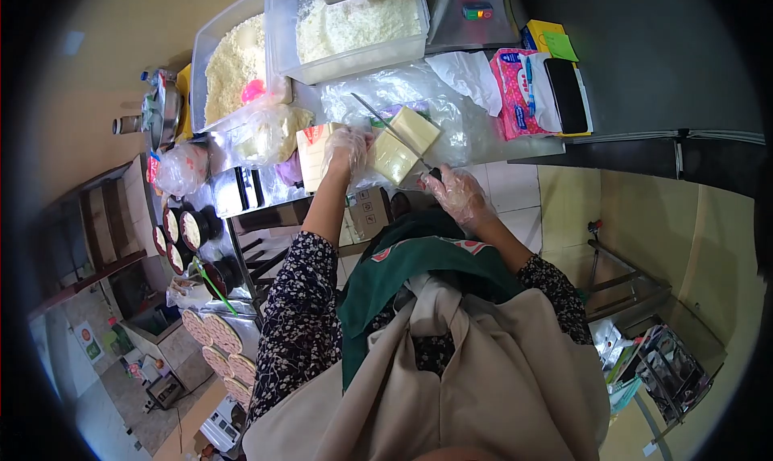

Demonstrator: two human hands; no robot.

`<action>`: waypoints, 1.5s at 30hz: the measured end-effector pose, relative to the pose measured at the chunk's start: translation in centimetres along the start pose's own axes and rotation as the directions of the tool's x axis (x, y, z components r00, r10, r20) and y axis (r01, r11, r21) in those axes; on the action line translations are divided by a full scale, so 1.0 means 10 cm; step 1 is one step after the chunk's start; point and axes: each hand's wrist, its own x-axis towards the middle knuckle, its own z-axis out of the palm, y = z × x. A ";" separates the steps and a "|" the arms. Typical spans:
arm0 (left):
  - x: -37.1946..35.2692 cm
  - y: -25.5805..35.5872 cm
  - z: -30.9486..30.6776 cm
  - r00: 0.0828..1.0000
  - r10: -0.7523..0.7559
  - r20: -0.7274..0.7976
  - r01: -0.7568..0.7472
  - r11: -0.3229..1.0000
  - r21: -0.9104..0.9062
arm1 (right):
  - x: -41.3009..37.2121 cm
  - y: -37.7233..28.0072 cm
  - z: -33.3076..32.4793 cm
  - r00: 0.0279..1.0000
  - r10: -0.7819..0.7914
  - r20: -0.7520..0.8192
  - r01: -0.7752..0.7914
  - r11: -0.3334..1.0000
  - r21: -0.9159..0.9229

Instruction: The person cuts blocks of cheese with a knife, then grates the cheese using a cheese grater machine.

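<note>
In the head view, my right hand, in a clear plastic glove, grips a long-bladed knife by its dark handle. Its blade slants up and left across two pale yellow blocks that look like cheese: a nearer block and a farther block. My left hand, gloved too, is between the nearer block and a pale packaged block with red print. Its fingers are mostly hidden, so its grip cannot be made out. Clear plastic sheeting lies beneath the blocks.
Behind stand two clear tubs, one with pale crumbs, one with white shreds. Beside the tubs are a GETRA scale, a pink tissue pack and a phone. Round dark pans stand at left.
</note>
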 end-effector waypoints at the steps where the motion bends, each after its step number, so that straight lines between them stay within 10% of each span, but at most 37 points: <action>1: 0.11 -0.17 0.06 1.000 -0.022 0.022 0.020 0.997 0.080 | 0.00 0.00 0.00 1.000 0.002 0.008 -0.002 1.000 0.015; 5: -0.62 0.86 -0.09 0.965 -0.256 -0.057 0.256 0.870 0.422 | 0.03 0.08 0.07 0.999 -0.053 -0.004 0.054 0.998 0.043; 10: -0.74 0.59 0.05 0.959 -0.272 -0.075 0.272 0.824 0.497 | 0.11 0.16 0.28 0.992 -0.124 -0.004 0.124 0.990 0.067; 15: -0.52 0.15 0.23 0.968 -0.161 -0.193 0.174 0.983 0.056 | 0.19 0.26 0.31 0.983 -0.186 -0.003 0.185 0.980 0.075; 21: -0.37 0.38 0.18 0.957 -0.137 -0.255 0.191 0.961 0.201 | 0.25 0.52 0.53 0.972 -0.223 0.077 0.199 0.949 0.245; 26: -0.20 0.01 0.27 0.964 -0.119 -0.237 0.096 0.990 -0.108 | 0.34 0.31 0.63 0.983 -0.152 0.104 0.008 0.600 0.800; 32: 0.31 -0.70 0.46 0.982 0.024 -0.188 -0.136 0.780 -0.610 | 0.33 0.52 0.45 0.983 -0.181 -0.030 0.184 0.965 0.189; 40: 0.42 -0.64 0.57 0.984 -0.079 0.162 0.157 0.815 -0.557 | 0.10 0.67 0.18 0.985 -0.118 0.122 0.054 0.898 0.436; 42: -0.02 -0.05 0.52 0.887 -0.444 -0.126 0.041 0.348 -0.937 | 0.06 0.69 0.09 0.991 -0.129 -0.024 0.128 0.916 0.380; 45: -0.67 0.27 0.62 0.679 -0.725 -0.116 0.139 0.282 -0.949 | 0.07 0.69 -0.11 0.997 -0.066 -0.039 0.075 0.930 0.360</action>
